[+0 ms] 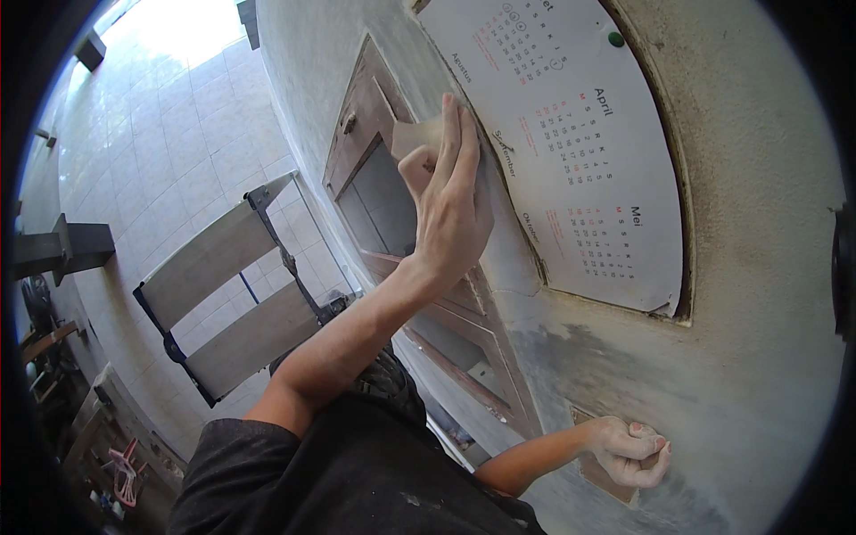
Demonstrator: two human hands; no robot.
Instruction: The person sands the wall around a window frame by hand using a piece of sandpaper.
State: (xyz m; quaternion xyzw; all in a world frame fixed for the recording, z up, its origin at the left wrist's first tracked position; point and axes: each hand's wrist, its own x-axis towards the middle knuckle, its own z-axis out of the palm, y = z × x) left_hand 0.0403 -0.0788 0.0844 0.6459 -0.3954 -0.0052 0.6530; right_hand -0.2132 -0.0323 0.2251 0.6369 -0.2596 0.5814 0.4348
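Observation:
My left hand (450, 205) is raised beside the printed calendar sheet (571, 143) on the wall, its fingers long and close together. A thin, flat beige piece (415, 138) shows between the fingers and the bent thumb; its kind is not clear. Lower on the right, my right hand (629, 450) is curled, its fingertips folded in and pale with dust. Whatever it may hold is hidden. Behind that hand a brown rectangular patch (615, 486) shows against the wall (740, 383).
Left of my raised arm stands a folding step ladder (232, 267) with two broad treads, on a tiled floor (196, 116). A brown wooden frame with glass panes (361, 147) runs along the wall. A pink item (127, 473) lies among clutter at lower left. A green pin (615, 39) marks the calendar.

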